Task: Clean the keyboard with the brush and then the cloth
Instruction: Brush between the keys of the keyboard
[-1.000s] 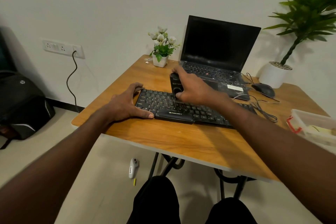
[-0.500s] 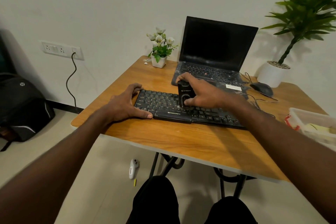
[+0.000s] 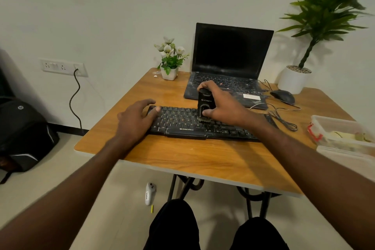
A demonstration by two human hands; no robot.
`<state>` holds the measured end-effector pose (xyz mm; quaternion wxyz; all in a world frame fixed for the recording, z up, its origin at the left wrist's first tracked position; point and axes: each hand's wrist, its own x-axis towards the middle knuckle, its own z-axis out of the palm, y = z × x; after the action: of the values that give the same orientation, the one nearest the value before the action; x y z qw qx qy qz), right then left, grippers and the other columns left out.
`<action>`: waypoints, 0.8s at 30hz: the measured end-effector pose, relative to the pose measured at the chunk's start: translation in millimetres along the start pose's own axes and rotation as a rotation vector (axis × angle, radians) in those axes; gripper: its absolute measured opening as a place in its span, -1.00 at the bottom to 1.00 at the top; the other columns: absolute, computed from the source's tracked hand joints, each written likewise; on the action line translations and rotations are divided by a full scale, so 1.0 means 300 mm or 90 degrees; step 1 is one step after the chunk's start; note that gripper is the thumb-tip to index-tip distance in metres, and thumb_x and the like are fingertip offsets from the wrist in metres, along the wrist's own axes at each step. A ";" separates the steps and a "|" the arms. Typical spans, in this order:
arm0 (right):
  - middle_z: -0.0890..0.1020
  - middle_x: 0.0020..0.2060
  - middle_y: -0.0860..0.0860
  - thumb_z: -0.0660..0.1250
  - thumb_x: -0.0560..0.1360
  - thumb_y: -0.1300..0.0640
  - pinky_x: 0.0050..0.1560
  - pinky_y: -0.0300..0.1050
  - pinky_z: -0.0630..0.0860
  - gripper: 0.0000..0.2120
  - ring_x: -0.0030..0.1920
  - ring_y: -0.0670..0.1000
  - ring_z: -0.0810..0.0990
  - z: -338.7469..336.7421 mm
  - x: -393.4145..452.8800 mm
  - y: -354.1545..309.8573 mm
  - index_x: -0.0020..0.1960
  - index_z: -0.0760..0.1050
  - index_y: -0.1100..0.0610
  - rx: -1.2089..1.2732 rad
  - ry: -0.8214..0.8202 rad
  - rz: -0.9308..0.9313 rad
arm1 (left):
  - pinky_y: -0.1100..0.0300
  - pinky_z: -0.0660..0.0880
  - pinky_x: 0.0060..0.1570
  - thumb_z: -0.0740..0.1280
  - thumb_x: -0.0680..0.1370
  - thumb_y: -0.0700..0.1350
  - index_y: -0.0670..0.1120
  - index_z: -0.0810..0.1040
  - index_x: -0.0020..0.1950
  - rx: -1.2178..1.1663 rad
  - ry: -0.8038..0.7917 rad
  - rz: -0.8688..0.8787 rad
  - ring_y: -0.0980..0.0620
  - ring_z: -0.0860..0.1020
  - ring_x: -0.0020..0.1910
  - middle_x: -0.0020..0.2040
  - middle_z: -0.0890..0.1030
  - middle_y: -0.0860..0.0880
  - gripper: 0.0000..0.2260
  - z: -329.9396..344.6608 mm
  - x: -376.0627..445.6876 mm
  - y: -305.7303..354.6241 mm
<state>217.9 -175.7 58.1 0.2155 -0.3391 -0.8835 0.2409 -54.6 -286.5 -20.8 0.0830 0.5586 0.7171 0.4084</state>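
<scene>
The flat black plastic keyboard (image 3: pixel 203 123) is mid-brushing: right hand (image 3: pixel 221 107) fingers pinch the black block-shaped brush (image 3: pixel 206 105), left hand (image 3: pixel 136 121) spread steadying it; cloth wiping remains.

"ZEBRONICS" on keyboard (image 3: pixel 194 126) front edge; "hp" logo on backpack (image 3: pixel 22 128); brush (image 3: pixel 206 105) txt unreadable.

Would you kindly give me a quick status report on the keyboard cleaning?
Right hand gripping brush, bristles down on keyboard mid-row. Left hand open, bracing keyboard's left end. Nothing in the way; cloth not seen.
</scene>
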 end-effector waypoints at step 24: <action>0.55 0.14 0.03 0.49 0.50 0.27 -0.17 -0.06 0.71 -0.33 -0.02 0.01 0.67 0.027 0.022 0.052 0.44 0.25 -0.07 -0.010 -0.029 -0.060 | -0.12 0.38 0.41 0.16 0.73 0.04 -0.05 0.61 0.21 0.238 0.076 0.090 -0.03 0.57 0.17 0.18 0.62 -0.01 -0.72 0.293 -0.040 0.208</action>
<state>216.8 -163.0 44.3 0.2038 -0.2930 -0.9051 0.2309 46.1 -250.8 -40.0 -0.0936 0.5877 0.7433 0.3055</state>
